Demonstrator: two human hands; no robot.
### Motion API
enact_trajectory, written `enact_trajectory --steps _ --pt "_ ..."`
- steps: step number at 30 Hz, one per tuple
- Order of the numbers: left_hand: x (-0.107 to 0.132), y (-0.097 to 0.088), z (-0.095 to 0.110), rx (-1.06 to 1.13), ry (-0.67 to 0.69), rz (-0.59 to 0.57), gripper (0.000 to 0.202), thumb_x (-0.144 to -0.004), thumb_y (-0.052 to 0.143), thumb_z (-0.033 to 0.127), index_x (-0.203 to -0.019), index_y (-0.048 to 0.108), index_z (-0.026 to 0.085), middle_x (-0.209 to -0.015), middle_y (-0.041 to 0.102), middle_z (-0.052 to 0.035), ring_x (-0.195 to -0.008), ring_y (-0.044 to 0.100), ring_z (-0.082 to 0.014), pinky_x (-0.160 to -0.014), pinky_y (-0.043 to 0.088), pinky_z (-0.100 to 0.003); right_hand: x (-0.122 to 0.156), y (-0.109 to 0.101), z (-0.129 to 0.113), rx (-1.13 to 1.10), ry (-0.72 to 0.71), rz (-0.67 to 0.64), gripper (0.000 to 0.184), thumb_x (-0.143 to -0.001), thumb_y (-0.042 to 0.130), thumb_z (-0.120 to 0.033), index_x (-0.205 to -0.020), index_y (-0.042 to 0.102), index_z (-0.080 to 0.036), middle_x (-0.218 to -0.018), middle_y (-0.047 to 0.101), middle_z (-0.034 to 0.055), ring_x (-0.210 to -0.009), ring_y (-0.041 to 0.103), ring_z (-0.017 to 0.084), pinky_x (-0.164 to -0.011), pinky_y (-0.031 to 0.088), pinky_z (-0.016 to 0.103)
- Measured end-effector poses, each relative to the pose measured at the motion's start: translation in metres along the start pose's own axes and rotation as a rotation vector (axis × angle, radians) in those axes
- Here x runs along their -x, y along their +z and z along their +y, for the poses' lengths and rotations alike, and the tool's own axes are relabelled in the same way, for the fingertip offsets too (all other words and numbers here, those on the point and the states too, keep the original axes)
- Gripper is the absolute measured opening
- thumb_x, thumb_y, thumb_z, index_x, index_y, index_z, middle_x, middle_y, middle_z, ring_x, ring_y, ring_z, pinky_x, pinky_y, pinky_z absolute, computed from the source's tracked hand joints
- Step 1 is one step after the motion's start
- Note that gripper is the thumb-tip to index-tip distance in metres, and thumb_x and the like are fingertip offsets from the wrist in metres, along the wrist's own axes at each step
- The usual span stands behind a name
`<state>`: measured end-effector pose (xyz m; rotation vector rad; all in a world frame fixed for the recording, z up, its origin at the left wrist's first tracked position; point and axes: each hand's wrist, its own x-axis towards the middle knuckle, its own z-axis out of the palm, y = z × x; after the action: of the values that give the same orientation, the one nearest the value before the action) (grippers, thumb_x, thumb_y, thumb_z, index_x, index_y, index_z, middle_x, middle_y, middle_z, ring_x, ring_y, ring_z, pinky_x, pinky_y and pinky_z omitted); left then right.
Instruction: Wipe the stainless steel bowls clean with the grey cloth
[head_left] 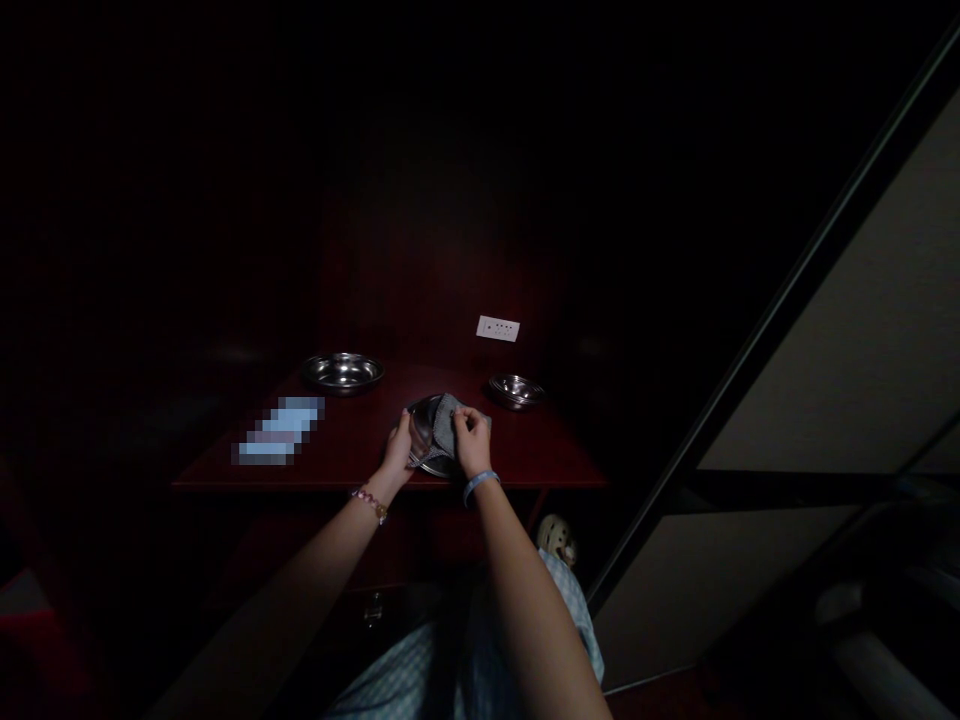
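Observation:
My left hand (399, 450) grips the left rim of a steel plate (426, 432) held tilted over the front of a dark red table (360, 440). My right hand (471, 440) is closed on a grey cloth (448, 420) pressed against the plate's face. Both hands are close together near the table's front edge. A beaded bracelet is on my left wrist and a blue band on my right.
A wider steel dish (343, 371) rests at the back left and a small steel bowl (516, 390) at the back right. A blurred pale object (279, 431) lies on the left. A white socket panel (498, 328) is on the wall behind. A light panel with a dark frame (825, 330) stands to the right.

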<state>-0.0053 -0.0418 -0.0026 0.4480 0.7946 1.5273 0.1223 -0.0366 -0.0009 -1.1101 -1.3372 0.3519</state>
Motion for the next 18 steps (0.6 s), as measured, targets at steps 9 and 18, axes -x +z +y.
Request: enact_trajectory --steps 9,18 --pt "0.004 0.001 0.002 0.019 -0.002 -0.004 0.032 -0.103 0.050 0.032 -0.091 0.071 0.012 -0.084 0.079 -0.0095 -0.083 0.076 -0.0182 -0.077 0.058 -0.025 0.002 -0.001 -0.010 0.062 0.050 0.037 0.030 -0.089 0.056 -0.049 -0.080 0.067 -0.022 -0.083 0.068 0.0032 -0.087 0.059 0.021 -0.085 0.045 0.032" --pt "0.006 0.002 0.002 0.008 -0.001 0.006 0.032 -0.103 0.050 0.033 -0.093 0.072 0.012 -0.088 0.079 -0.0116 -0.090 0.077 -0.0212 -0.079 0.059 -0.027 0.003 -0.004 -0.014 0.024 0.084 0.021 0.022 -0.084 0.056 -0.043 -0.078 0.064 -0.023 -0.086 0.067 0.0024 -0.091 0.058 0.022 -0.090 0.044 0.033"
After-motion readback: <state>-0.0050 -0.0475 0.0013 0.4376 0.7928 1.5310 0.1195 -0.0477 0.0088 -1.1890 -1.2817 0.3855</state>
